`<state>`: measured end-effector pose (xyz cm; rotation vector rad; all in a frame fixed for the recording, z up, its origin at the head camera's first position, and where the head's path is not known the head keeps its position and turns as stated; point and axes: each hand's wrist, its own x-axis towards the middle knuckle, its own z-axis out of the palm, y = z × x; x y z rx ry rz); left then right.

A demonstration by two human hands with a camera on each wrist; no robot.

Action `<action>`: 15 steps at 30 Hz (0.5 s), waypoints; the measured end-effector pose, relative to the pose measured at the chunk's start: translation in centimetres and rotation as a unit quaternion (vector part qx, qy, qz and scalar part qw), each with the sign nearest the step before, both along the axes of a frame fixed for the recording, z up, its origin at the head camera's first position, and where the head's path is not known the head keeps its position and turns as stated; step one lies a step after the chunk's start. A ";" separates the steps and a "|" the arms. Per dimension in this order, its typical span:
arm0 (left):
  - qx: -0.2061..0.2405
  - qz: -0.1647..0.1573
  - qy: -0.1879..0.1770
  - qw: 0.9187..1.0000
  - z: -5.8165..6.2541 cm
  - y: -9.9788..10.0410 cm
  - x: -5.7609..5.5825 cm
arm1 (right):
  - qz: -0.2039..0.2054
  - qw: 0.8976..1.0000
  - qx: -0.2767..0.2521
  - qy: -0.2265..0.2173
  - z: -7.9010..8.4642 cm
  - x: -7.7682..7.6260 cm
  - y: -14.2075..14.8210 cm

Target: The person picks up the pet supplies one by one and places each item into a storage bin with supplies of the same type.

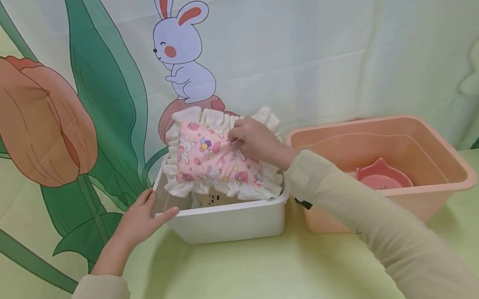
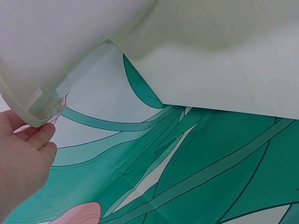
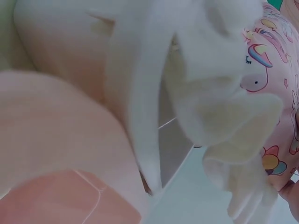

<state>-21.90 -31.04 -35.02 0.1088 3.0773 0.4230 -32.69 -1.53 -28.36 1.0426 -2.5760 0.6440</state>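
Observation:
A small pink pillow (image 1: 207, 164) with cartoon prints and a cream ruffle lies tilted across the top of a white plastic bin (image 1: 228, 225). My right hand (image 1: 260, 141) pinches the pillow's printed cloth near its upper right part. In the right wrist view, the ruffle (image 3: 219, 112) hangs beside the bin's rim, and only a bit of the hand shows at the edge. My left hand (image 1: 139, 220) grips the bin's left rim; the left wrist view shows its fingers (image 2: 42, 135) bent round that rim. Under the pillow, a white item with black marks (image 1: 211, 199) is partly hidden.
To the right stands a peach bin (image 1: 381, 124) with a pink dish-like item (image 1: 383, 175) inside. Both bins rest on a pale green tabletop (image 1: 249, 275). Behind them hangs a cloth backdrop (image 1: 320, 44) with a rabbit and tulips.

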 end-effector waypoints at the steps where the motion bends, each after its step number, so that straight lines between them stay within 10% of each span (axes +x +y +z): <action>1: 0.000 0.000 0.001 1.000 0.0 0.0 0.0 | -0.002 1.000 0.003 -0.004 -0.1 0.0 -0.1; 15: -0.007 -0.007 0.013 1.000 0.0 0.0 0.0 | -0.001 1.000 0.019 -0.018 -1.7 0.2 -0.5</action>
